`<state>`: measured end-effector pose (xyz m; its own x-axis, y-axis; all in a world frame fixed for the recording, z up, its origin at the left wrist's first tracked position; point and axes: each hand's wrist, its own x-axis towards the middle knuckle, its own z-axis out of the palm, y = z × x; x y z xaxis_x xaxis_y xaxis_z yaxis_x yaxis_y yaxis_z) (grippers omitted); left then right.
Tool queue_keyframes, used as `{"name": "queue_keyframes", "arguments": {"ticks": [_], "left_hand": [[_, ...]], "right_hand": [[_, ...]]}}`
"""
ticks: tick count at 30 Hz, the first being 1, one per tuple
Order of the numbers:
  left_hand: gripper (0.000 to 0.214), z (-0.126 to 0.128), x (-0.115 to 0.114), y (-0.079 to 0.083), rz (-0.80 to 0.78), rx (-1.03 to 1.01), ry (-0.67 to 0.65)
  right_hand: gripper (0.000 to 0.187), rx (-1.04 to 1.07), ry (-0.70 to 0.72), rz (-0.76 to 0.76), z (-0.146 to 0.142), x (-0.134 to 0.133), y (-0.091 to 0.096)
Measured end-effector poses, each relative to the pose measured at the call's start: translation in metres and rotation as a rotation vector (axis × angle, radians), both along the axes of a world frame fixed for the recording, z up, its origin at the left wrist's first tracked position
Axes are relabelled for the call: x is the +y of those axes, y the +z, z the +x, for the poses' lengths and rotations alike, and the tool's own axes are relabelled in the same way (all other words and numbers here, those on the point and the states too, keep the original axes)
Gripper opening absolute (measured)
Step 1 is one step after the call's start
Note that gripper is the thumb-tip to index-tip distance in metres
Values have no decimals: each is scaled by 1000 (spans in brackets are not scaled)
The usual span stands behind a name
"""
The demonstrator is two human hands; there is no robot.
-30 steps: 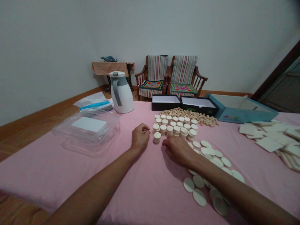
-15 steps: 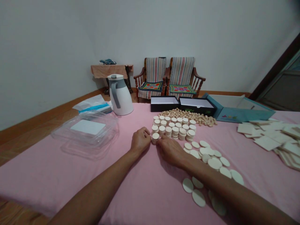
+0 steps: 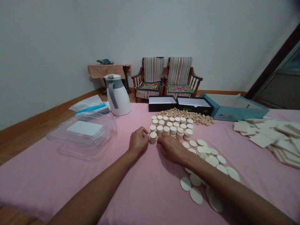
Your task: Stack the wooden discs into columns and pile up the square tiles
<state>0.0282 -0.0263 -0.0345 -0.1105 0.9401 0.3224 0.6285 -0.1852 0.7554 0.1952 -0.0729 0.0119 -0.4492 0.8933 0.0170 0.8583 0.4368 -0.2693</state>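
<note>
My left hand (image 3: 138,141) is curled into a loose fist on the pink tablecloth (image 3: 145,187), its fingertips against the left side of a short stack of small pale wooden discs (image 3: 153,137). My right hand (image 3: 172,149) lies knuckles-up with bent fingers, its fingertips touching the same stack from the right. This stack stands at the near left corner of several rows of similar stacks (image 3: 173,126). Larger flat pale discs (image 3: 208,156) lie scattered under and beside my right forearm.
A heap of small wooden beads (image 3: 187,115) lies behind the stacks, before two open black boxes (image 3: 164,103) and a blue lid (image 3: 232,112). Square pale tiles (image 3: 269,134) lie right. A white jug (image 3: 117,95) and clear plastic containers (image 3: 84,134) stand left. Two striped chairs (image 3: 164,78) stand behind.
Both hands have closed in on the single stack and slid it away from me, up against the rows of stacks. The view has shifted slightly.
</note>
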Motion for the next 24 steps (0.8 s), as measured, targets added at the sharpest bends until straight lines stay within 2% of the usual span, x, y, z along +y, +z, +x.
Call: {"name": "queue_keyframes", "arguments": {"ticks": [4,9,14,18,21,24], "left_hand": [[18,0,1,0,0,-39,10],[20,-1,5,-2,-15,-89,11],[19,-1,5,-3,-20,-128,15],[18,2,0,4,15,-188,42],[21,4,-3,11,158,-254,48],[22,7,-9,16,308,-257,1]], "right_hand": [[30,-23,-134,-5,37,-6,10],[32,-124,-242,58,77,-10,3],[32,-80,-238,55,86,-12,-7],[27,-47,-235,-3,87,-12,-7],[23,-29,-232,-12,88,-12,-9],[21,-7,-222,4,89,-11,-12]]}}
